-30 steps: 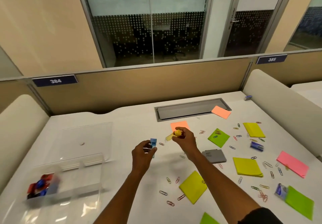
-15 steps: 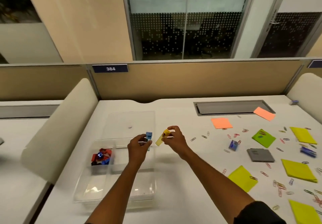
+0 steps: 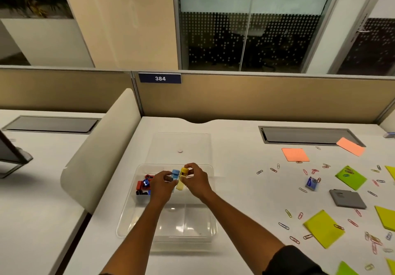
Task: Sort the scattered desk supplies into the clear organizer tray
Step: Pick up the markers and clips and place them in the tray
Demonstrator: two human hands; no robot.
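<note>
- Left hand [image 3: 162, 184] over the far part of the clear organizer tray [image 3: 128, 217], fingers curled round a small blue item [image 3: 175, 174] pinched at the fingertips.
- Right hand [image 3: 197, 179] just beside it, thumb and fingers pinching a small yellow item [image 3: 183, 173] near its top; pale lower end of that item hanging down toward the tray.
- Blue and yellow items side by side, nearly touching, both held above the tray's far middle compartment; exact kind of item too blurred to tell.
- Tray on the white desk [image 3: 245, 189], near its left edge, split into compartments.
- Far-left compartment holding a heap of red, blue and black clips [image 3: 144, 186].
- Near compartments of the tray showing only glare.
- Flat clear lid [image 3: 181, 142] lying on the desk just beyond the tray.
- Coloured paper clips [image 3: 288, 212] scattered over the desk to the right, well apart from the tray.
- Orange sticky pads [image 3: 295, 154] farther back on the right, green pad [image 3: 350, 177] and yellow-green pad [image 3: 323, 227] among the clips.
- Grey flat box [image 3: 347, 199] between the green and yellow-green pads.
- Small blue clip [image 3: 312, 182] lying near the green pad.
- Number plate reading 384 [image 3: 159, 78] on the partition behind the desk.
</note>
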